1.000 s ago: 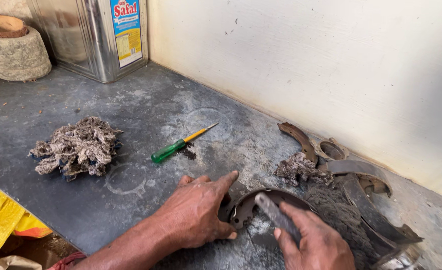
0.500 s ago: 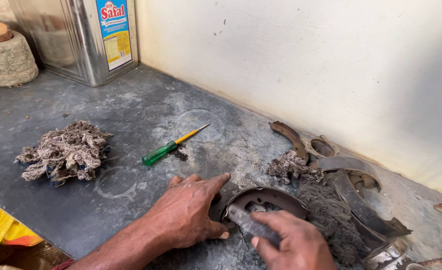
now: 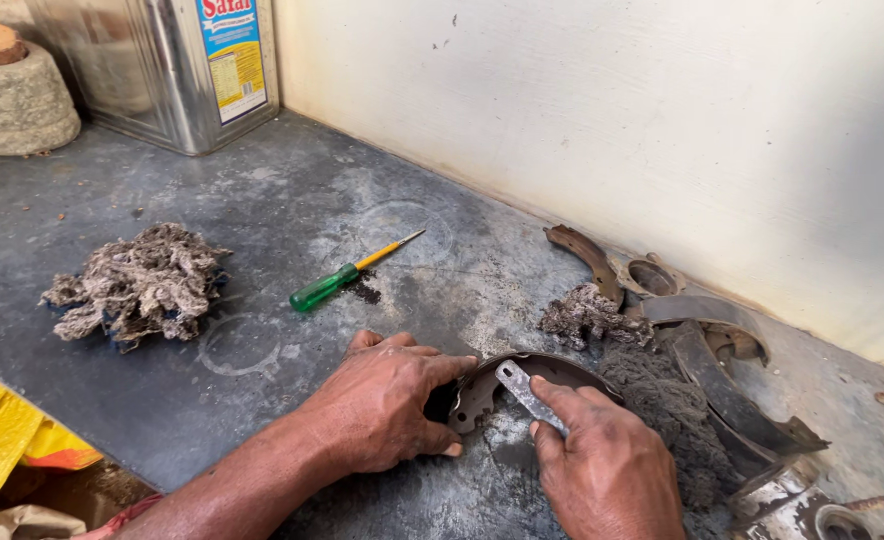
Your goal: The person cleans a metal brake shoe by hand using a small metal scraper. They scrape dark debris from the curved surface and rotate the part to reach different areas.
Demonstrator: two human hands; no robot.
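My left hand (image 3: 382, 400) presses down on the left end of a curved, rusty brake shoe (image 3: 552, 366) that lies on the dark bench top (image 3: 292, 200). A flat grey metal blade (image 3: 525, 390) is gripped in my right hand (image 3: 602, 465), its tip resting inside the shoe's curve. A heap of grey scraped dust (image 3: 662, 410) lies just right of the shoe.
A green-handled screwdriver (image 3: 347, 275) lies behind my hands. A wad of grey cotton waste (image 3: 137, 285) sits at the left. More worn brake shoes (image 3: 702, 330) lie by the pale wall (image 3: 662, 130). A metal tin (image 3: 162, 60) and a round stone block (image 3: 17, 95) stand far left.
The view has shifted a little. My right hand has slid the blade along the inside of the shoe; my left hand stays pressed on it.
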